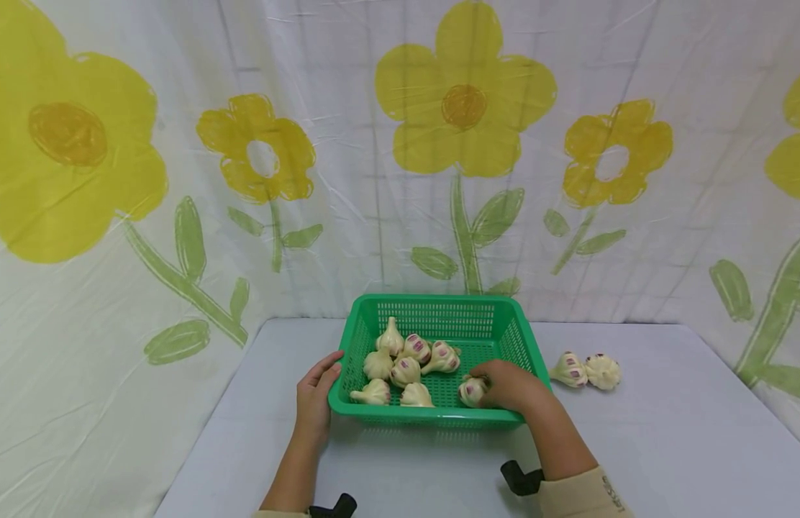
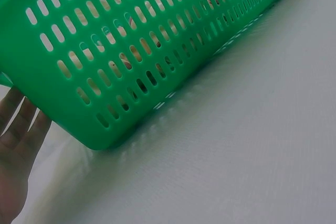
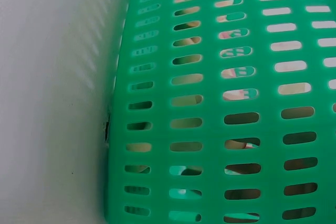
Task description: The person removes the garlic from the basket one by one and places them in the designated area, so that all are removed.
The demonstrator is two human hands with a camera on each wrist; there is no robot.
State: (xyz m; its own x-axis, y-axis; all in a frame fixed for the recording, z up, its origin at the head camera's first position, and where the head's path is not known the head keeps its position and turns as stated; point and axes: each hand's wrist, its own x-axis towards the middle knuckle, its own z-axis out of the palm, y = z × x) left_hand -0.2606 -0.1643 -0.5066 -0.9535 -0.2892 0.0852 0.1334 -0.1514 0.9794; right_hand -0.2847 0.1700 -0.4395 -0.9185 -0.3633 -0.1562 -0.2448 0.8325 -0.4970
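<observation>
A green plastic basket (image 1: pixel 432 413) with slotted walls stands on the table, several garlic bulbs (image 1: pixel 405 372) lying mostly in its left half. My left hand (image 1: pixel 314 399) rests against the basket's left side, its fingers fairly straight; the left wrist view shows those fingers (image 2: pixel 21 124) touching the green wall. Inside the basket, at the front right, my right hand (image 1: pixel 513 387) grips a garlic bulb (image 1: pixel 471 391) from above, its fingertips partly hidden. In the right wrist view the slotted wall (image 3: pixel 210 87) covers most of that hand and bulb.
Two more garlic bulbs (image 1: pixel 586 371) lie side by side on the white table (image 1: pixel 665 432), just right of the basket. Behind the table hangs a white curtain (image 1: pixel 348 237) with yellow flowers. Black wrist mounts (image 1: pixel 521 478) show near both forearms.
</observation>
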